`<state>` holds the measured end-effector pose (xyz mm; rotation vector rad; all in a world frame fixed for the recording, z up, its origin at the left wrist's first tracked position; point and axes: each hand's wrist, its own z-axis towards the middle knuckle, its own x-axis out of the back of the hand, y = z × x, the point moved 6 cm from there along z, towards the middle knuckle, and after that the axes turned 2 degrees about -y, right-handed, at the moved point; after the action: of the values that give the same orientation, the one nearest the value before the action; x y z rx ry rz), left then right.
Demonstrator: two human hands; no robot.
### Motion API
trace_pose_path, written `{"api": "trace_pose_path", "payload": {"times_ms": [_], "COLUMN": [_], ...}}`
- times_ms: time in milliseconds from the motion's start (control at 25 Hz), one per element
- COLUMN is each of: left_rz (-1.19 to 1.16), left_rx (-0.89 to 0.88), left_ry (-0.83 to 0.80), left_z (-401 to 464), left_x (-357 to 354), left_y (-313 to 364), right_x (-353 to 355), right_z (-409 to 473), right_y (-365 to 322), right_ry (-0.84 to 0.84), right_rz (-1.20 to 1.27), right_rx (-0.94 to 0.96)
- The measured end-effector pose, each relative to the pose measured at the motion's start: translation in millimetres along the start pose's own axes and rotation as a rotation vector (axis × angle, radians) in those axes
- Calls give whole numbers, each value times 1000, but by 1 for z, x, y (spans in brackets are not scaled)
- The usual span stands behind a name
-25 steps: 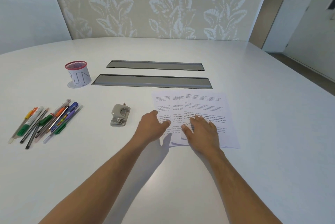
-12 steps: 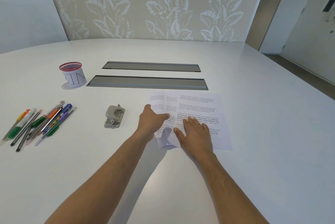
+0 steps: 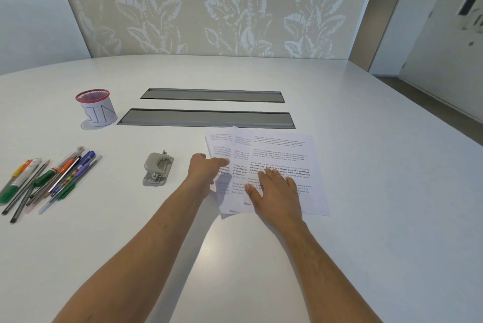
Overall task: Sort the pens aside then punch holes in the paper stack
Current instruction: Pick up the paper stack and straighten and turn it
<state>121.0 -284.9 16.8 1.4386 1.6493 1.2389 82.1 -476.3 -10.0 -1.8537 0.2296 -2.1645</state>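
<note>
Papers (image 3: 282, 155): several printed sheets, fanned and overlapping, not squared up, lying flat near the centre of the tabletop (image 3: 366, 192), just on the near side of the nearer cable slot (image 3: 206, 118). Far corners of the sheets almost reach that slot. Left edges of the lower sheets stick out past the top sheet.

Left hand (image 3: 202, 169): at the left edge of the papers, thumb on top of the sheets, grip pinching that edge; fingers underneath are hidden, so how far they curl can't be told. The near left corner of the sheets looks slightly lifted, with shadow under it.

Right hand (image 3: 275, 189): palm down, flat on the top sheet toward its near edge, fingers spread and straight, pressing the papers to the tabletop. No pinch.

Punch (image 3: 157, 169): small grey unit, standing just left of the left hand, apart from the papers, untouched.

Pens (image 3: 52, 179): loose bundle of pens, markers and pencils, lying side by side near the left edge of the tabletop, well apart from the papers. Mixed colours: green, orange, blue, purple, grey.

Cup (image 3: 96, 108): red mesh rim, white paper wrap marked "BIN", upright, beyond the pens, just left of the nearer slot. Contents not visible.

Second slot (image 3: 212, 94): parallel, toward the far edge.
</note>
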Motion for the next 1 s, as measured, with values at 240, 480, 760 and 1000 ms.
{"api": "trace_pose_path", "payload": {"times_ms": [240, 480, 760, 1000], "left_rz": [62, 42, 24, 48], "left_rx": [-84, -114, -129, -166], "left_ry": [-89, -170, -196, -229], "left_z": [0, 2, 1, 0], "left_x": [-10, -14, -14, -16], "left_y": [-5, -10, -8, -5], "right_x": [2, 4, 6, 11], "right_z": [2, 2, -2, -2], "right_y": [-4, -8, -18, -23], "right_ry": [6, -5, -27, 33], "right_rz": [26, 60, 154, 208], "right_rx": [42, 98, 188, 223]}}
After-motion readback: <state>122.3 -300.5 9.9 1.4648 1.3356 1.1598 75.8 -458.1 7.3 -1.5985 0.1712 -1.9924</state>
